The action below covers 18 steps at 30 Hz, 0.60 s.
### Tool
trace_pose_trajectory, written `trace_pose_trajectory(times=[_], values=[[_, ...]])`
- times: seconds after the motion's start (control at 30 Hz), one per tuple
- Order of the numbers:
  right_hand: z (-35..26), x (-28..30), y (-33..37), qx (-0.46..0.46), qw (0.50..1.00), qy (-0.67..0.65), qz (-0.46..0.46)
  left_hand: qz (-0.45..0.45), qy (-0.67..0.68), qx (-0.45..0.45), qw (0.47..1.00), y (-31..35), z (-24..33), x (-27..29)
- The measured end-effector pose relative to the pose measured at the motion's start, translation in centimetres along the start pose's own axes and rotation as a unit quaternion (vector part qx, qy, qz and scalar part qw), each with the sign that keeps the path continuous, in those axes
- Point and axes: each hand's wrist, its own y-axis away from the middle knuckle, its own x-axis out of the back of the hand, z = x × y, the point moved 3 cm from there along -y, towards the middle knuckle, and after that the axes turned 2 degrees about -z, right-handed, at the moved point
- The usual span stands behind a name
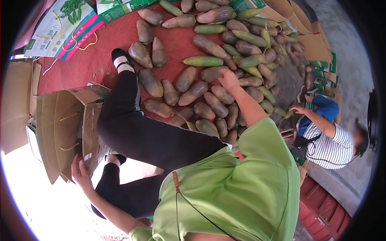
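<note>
Off L edge of red mat, L hand, fingers apart, is nr open box; R hand touches dark radish further in, can't tell grip.

The box is matt cardboard, the shirt matt cloth, the green vegetable smooth.

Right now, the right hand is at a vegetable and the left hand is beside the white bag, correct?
No: the head view shows the left hand beside the open cardboard box, not the white bag. The right hand is at a vegetable.
</note>
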Motion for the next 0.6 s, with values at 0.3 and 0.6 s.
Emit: trace_pose_trajectory(times=[0.3, 0.6], values=[[-7.0, -5.6, -4.5, -0.041, 0.970, -0.197, -0.135, -0.003, -0.011, 0.002, 1.000, -0.2, 0.5, 0.0], [-11.3, -8.5, -7.0, -0.065, 0.876, -0.477, -0.032, -0.014, -0.029, -0.020, 0.999, -0.6, 0.7, -0.2]])
